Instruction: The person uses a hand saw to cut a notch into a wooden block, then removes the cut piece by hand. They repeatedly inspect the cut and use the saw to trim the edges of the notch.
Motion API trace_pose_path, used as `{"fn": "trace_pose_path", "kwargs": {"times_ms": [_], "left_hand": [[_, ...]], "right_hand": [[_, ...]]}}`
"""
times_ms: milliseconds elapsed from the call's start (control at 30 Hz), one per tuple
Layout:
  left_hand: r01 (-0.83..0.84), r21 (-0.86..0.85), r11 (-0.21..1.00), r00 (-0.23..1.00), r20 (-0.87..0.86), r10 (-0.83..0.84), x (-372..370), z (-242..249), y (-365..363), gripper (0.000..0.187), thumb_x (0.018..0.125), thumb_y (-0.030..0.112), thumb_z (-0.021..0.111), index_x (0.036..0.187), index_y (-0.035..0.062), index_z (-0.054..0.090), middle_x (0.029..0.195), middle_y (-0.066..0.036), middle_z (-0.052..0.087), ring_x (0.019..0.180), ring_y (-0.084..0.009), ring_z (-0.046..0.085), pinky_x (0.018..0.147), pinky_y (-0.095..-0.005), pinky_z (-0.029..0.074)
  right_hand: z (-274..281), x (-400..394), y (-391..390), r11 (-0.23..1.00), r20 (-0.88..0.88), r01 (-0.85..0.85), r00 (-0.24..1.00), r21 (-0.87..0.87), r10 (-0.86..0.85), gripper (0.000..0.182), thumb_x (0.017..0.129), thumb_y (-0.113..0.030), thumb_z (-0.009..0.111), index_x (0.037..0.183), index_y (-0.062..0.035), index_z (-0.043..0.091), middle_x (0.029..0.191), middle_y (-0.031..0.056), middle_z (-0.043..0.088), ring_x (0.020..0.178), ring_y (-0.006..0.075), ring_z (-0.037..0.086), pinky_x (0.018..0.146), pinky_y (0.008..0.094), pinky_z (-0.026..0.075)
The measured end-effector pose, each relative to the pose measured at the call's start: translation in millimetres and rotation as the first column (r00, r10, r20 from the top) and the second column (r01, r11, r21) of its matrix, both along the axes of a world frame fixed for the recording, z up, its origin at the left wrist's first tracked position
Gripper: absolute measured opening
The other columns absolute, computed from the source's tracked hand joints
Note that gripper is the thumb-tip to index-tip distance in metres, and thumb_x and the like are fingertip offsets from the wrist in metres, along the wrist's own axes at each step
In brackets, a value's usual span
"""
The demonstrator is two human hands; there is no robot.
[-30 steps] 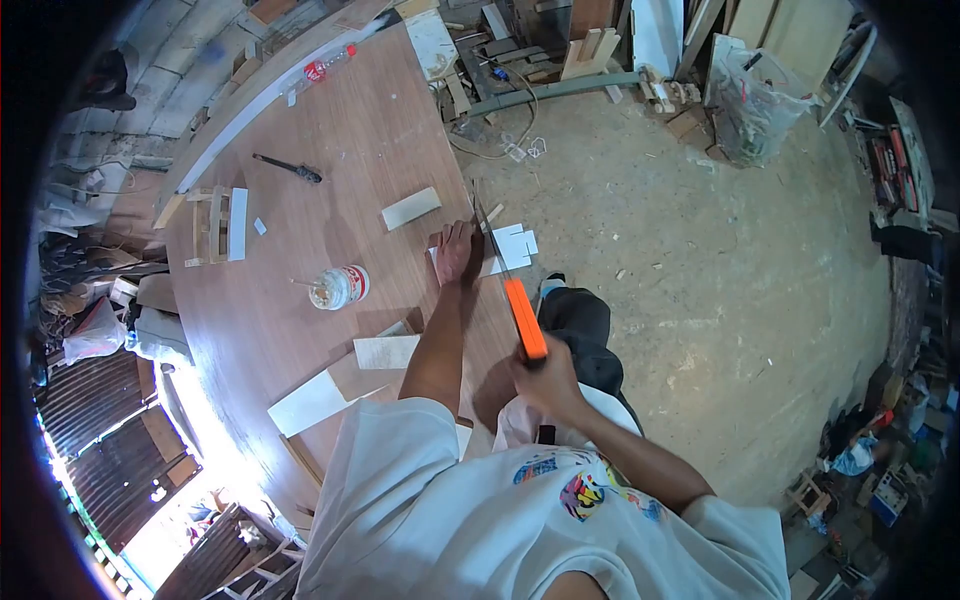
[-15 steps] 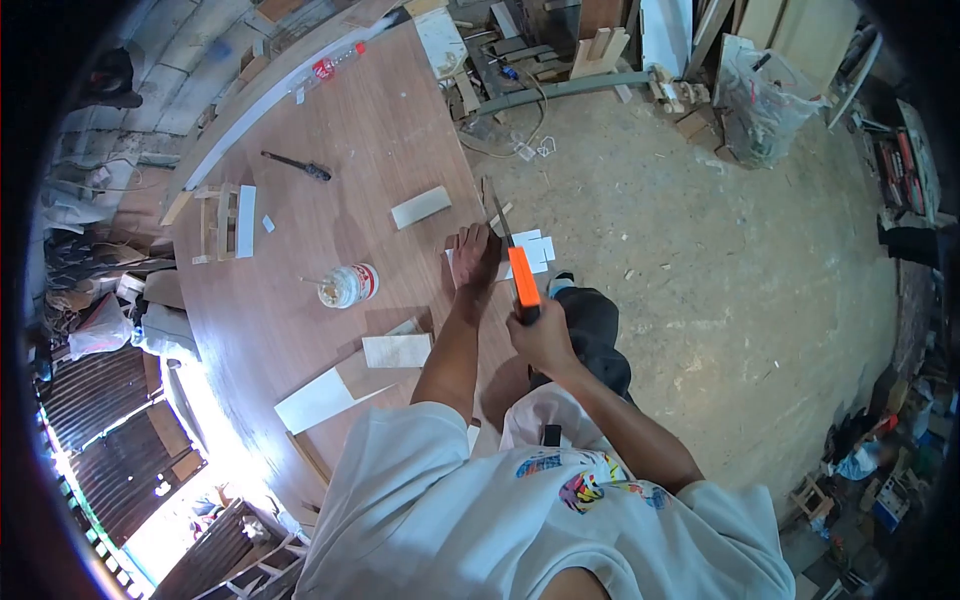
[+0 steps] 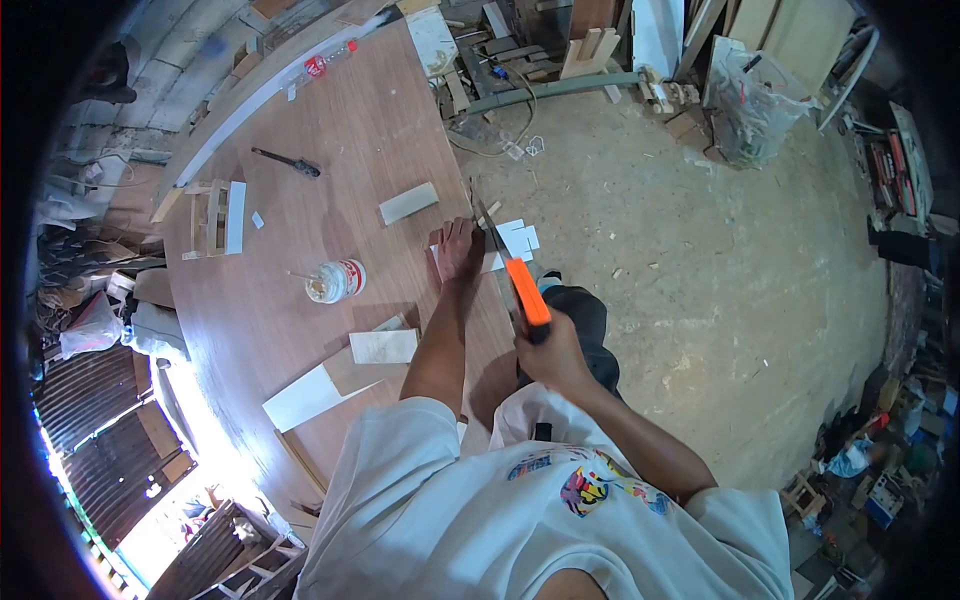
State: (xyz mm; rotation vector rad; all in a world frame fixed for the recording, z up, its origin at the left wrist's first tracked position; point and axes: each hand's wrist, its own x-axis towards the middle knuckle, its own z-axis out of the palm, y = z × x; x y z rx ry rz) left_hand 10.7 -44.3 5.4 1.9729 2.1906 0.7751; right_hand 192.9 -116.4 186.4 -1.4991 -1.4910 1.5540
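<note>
My right hand (image 3: 548,345) is wrapped round the black end of the orange handle (image 3: 527,285) of a saw. The saw's dark blade (image 3: 490,222) points away from me, just beside my left hand, at the table's right edge. Fingers forward, my left hand (image 3: 460,247) presses down on a white board (image 3: 492,260) at that edge; its fingers are slightly apart. Past the edge, white pieces (image 3: 518,238) with notched outlines show beyond the blade. A small white block (image 3: 408,203) lies on the table just ahead of my left hand.
The brown table (image 3: 360,130) holds a jar (image 3: 335,281), a dark tool (image 3: 286,162), a plastic bottle (image 3: 325,62), a small wooden frame (image 3: 208,218) and white boards (image 3: 306,397). Beyond the concrete floor (image 3: 680,250) stand a plastic bag (image 3: 757,110) and leaning boards.
The saw has moved back toward me, and my right hand with it. The whole view has shifted slightly, so the table appears further left. My left hand still rests on the board.
</note>
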Motion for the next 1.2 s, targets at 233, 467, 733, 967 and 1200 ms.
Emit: {"fn": "trace_pose_path", "kwargs": {"times_ms": [233,467,733,967,1200], "left_hand": [[0.019,-0.009,1.000,0.999,-0.044,-0.019,-10.7,-16.7,2.3,0.013,0.079,0.019,0.055,0.084,0.0072,0.057,0.086,-0.009,0.056,0.090,-0.0280,0.052,0.084,-0.0392,0.039],[-0.073,-0.102,0.992,0.997,0.008,0.074,-16.9,2.5,20.2,0.013,0.082,0.021,0.054,0.081,0.0080,0.057,0.087,-0.009,0.057,0.093,-0.0272,0.053,0.084,-0.0409,0.039],[-0.100,-0.011,0.995,0.995,-0.019,0.100,-20.9,-13.6,22.8,0.014,0.082,0.021,0.053,0.081,0.0082,0.056,0.085,-0.009,0.057,0.089,-0.0271,0.054,0.083,-0.0411,0.039],[-0.090,-0.099,0.991,0.996,-0.010,0.089,-17.6,-4.1,21.5,0.015,0.082,0.023,0.053,0.083,0.0082,0.055,0.087,-0.011,0.056,0.091,-0.0275,0.053,0.085,-0.0424,0.038],[-0.028,0.004,1.000,0.993,-0.114,0.029,-18.7,2.0,14.7,0.016,0.084,0.023,0.052,0.085,0.0074,0.056,0.086,-0.009,0.056,0.089,-0.0288,0.054,0.084,-0.0415,0.039]], "right_hand": [[-20.5,-32.8,12.4,0.998,0.046,0.058,0.997,0.001,-0.058,0.010,0.072,0.000,0.060,0.075,0.0007,0.050,0.061,0.0076,0.049,0.060,0.0141,0.049,0.058,0.0303,0.044],[51.0,-6.9,-13.7,1.000,-0.085,-0.015,0.996,-0.014,0.013,0.011,0.073,0.001,0.060,0.079,0.0011,0.051,0.065,0.0074,0.051,0.063,0.0140,0.050,0.061,0.0298,0.044],[-7.7,-36.9,19.3,0.999,0.069,0.045,0.997,-0.018,-0.044,0.009,0.076,-0.001,0.060,0.079,0.0028,0.052,0.064,0.0107,0.055,0.062,0.0146,0.053,0.061,0.0312,0.045],[51.7,-2.2,-21.6,0.999,-0.077,-0.030,0.997,0.021,0.031,0.008,0.076,0.001,0.058,0.079,0.0006,0.051,0.067,0.0090,0.052,0.065,0.0138,0.053,0.061,0.0303,0.044],[-31.3,-48.4,33.1,0.996,0.054,0.014,0.998,0.093,-0.019,0.009,0.074,-0.001,0.061,0.079,0.0027,0.054,0.065,0.0154,0.057,0.062,0.0190,0.058,0.059,0.0330,0.046]]}}
